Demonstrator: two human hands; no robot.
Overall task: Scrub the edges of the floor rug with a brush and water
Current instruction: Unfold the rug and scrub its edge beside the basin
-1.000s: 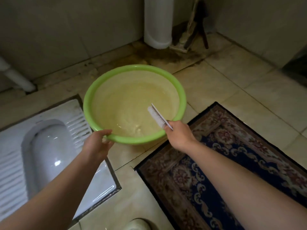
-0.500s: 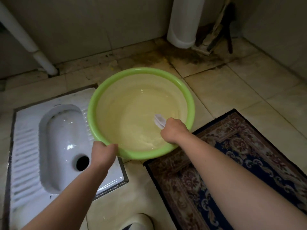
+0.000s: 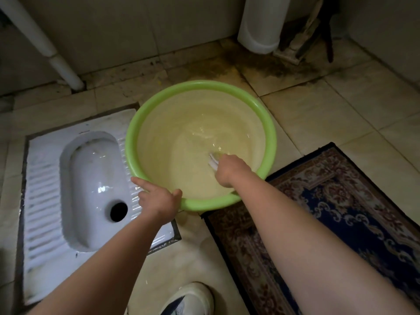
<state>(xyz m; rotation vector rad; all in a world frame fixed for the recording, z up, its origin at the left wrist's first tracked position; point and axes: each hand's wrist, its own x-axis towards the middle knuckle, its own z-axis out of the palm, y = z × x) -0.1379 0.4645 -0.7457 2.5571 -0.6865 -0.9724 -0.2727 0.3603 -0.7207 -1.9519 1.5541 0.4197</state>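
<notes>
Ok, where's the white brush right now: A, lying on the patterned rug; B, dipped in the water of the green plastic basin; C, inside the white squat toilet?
B: the right hand holds the white brush with its head in the water of the round green plastic basin.

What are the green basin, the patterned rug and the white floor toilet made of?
Green basin: probably plastic, smooth, evenly coloured, with a rolled rim. Rug: woven textile, matte patterned pile, dark bound edge. Floor toilet: likely glazed ceramic, glossy white with sharp highlights.
</notes>
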